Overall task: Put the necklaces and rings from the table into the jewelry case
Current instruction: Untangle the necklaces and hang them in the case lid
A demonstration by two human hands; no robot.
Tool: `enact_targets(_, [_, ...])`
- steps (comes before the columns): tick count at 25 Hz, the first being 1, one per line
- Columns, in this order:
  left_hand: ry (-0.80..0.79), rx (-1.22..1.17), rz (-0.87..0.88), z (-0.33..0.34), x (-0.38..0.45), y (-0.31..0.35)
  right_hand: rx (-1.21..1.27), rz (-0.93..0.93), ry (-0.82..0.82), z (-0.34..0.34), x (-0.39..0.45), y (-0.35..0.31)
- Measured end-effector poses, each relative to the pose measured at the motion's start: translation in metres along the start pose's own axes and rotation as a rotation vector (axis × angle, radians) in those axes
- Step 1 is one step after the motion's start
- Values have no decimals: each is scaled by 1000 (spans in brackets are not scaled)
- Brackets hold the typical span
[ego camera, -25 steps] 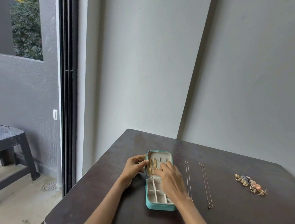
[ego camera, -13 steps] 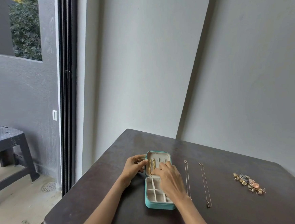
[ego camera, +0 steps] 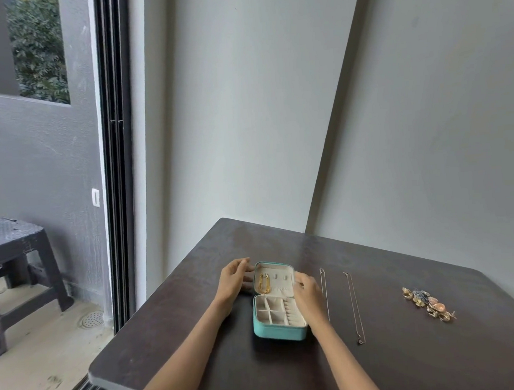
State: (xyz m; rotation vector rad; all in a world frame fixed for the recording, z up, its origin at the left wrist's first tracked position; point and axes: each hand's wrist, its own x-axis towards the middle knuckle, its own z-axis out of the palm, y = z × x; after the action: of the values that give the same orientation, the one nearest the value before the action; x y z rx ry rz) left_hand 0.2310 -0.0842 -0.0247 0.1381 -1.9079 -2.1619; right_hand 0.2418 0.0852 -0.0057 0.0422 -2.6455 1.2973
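Teal jewelry case [ego camera: 279,334] open, cream-lined

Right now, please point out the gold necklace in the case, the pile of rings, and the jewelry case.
gold necklace [ego camera: 263,283]: head view, middle of the chain in the lid.
pile of rings [ego camera: 429,304]: head view, centre of the cluster.
jewelry case [ego camera: 279,334]: head view, teal front wall.

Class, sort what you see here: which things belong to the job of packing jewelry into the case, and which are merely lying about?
Part of the job:
jewelry case
gold necklace in its lid
two thin necklaces on the table
pile of rings

Just there:
plastic stool
wall switch
floor drain
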Motion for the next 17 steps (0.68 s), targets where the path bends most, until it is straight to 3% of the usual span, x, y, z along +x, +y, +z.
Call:
enact_targets(3, [-1, -56, -80, 1, -3, 10, 0, 73, -99, -2, 6, 0])
enact_targets(6, [-16, -42, -165, -2, -1, 18, 39, 99, -97, -1, 10, 3])
enact_targets(11, [49, 251, -38, 10, 19, 36, 56, 86, 2, -23, 14, 3])
enact_targets(17, [-274, 551, 119, 113, 34, 42, -156, 151, 256, -87, 38, 52])
